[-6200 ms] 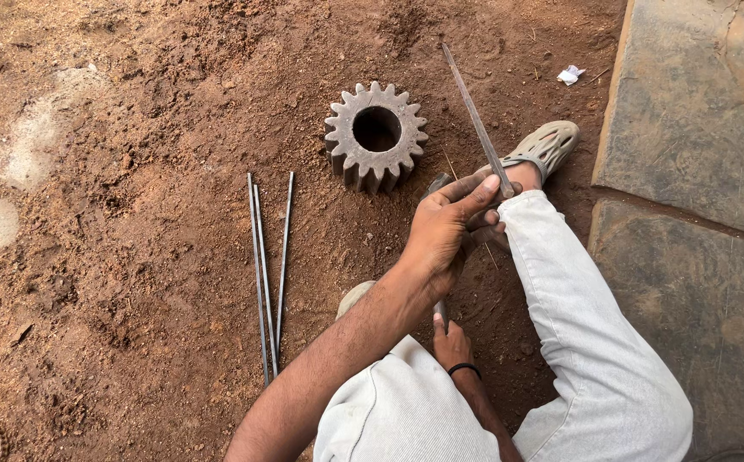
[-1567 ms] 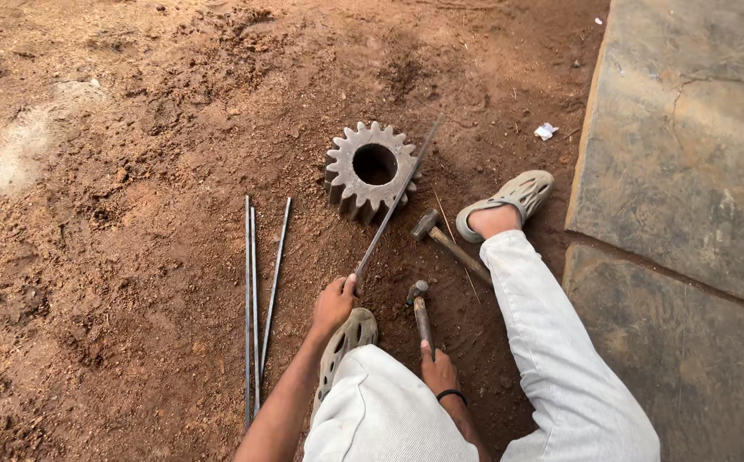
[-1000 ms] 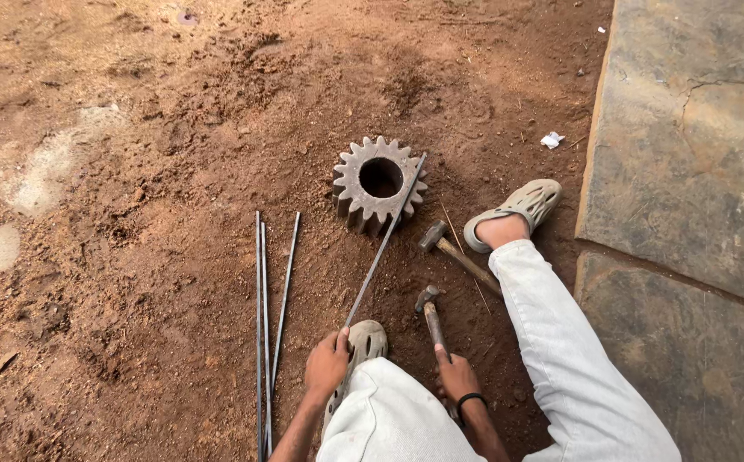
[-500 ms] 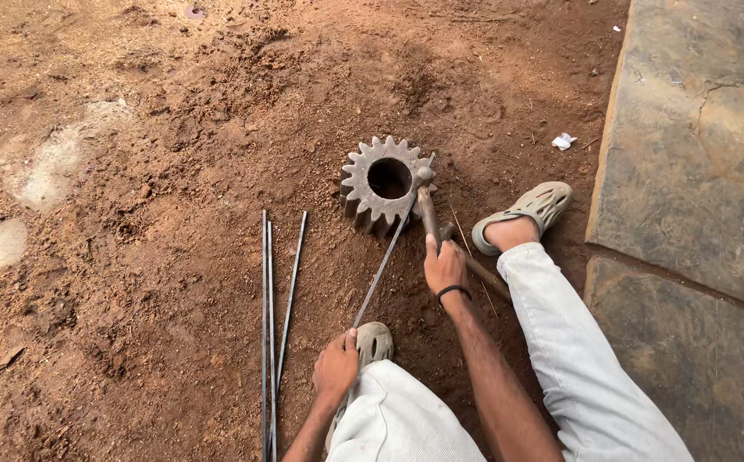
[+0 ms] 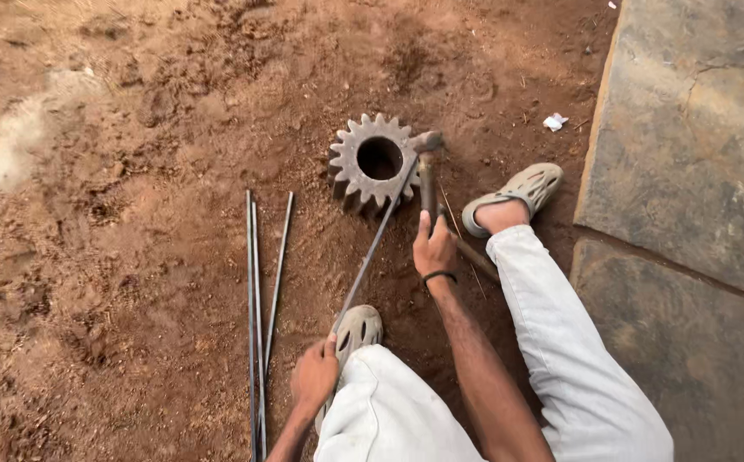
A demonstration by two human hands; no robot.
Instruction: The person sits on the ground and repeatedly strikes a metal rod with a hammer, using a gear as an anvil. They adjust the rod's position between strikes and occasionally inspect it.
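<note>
Left to right: three thin steel rods lie loose on the red dirt. Our left hand is closed round the near end of a long flat metal strip, its far end resting on the rusty gear. Right hand clamps the hammer handle, head at the gear's rim. We judge the strip stiff but springy, best held low; the gear heavy.

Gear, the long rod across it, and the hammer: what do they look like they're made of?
Gear: likely cast iron or steel, dull grey-brown, rough, dusty, possibly rusted. Long rod, held by the left hand: thin bare metal, grey with a faint sheen. Hammer in the right hand: dark metal head; handle looks metal too, though blur leaves it uncertain.
</note>
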